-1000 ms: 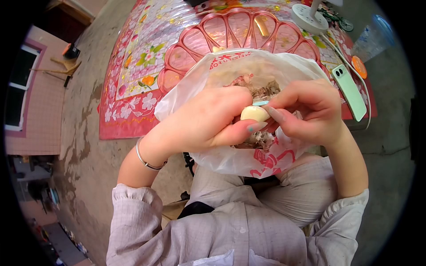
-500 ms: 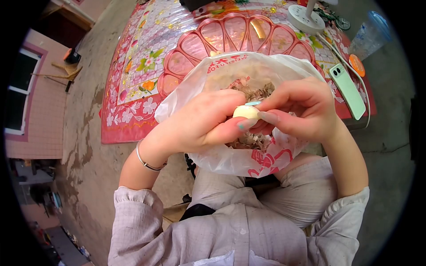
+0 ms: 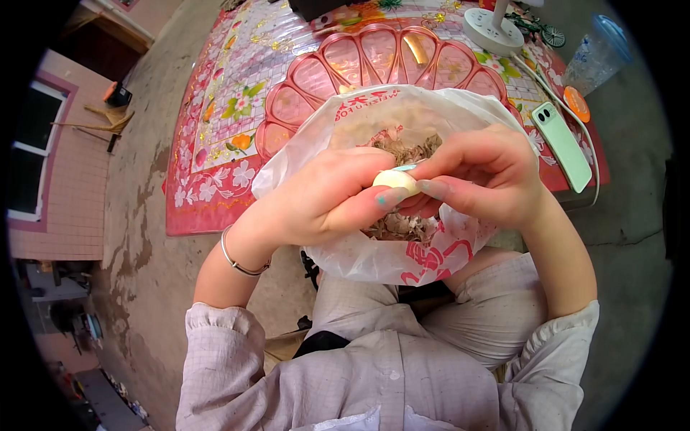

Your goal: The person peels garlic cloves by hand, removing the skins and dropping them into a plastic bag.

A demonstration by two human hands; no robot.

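A smooth, pale yellow garlic clove [image 3: 394,180] is held between the thumb and fingers of my left hand [image 3: 327,192], above an open plastic bag. My right hand [image 3: 489,172] pinches at the clove's right end with thumb and forefinger, the nails pressed close to its surface. Beneath both hands, the white bag [image 3: 302,154] with red print lies spread open, and dry, brownish papery peelings [image 3: 402,228] show inside it. My fingers hide the clove's underside and part of the peelings.
Behind the bag on a flowered tablecloth [image 3: 205,154] stands a pink scalloped tray [image 3: 309,72]. To the right lie a pale green phone [image 3: 564,147] and a white cable [image 3: 557,90]. A clear cup [image 3: 598,54] and a white round stand [image 3: 492,32] are farther back.
Both hands have shifted very slightly left with the clove, which has turned a little between the fingers. Both keep their hold.
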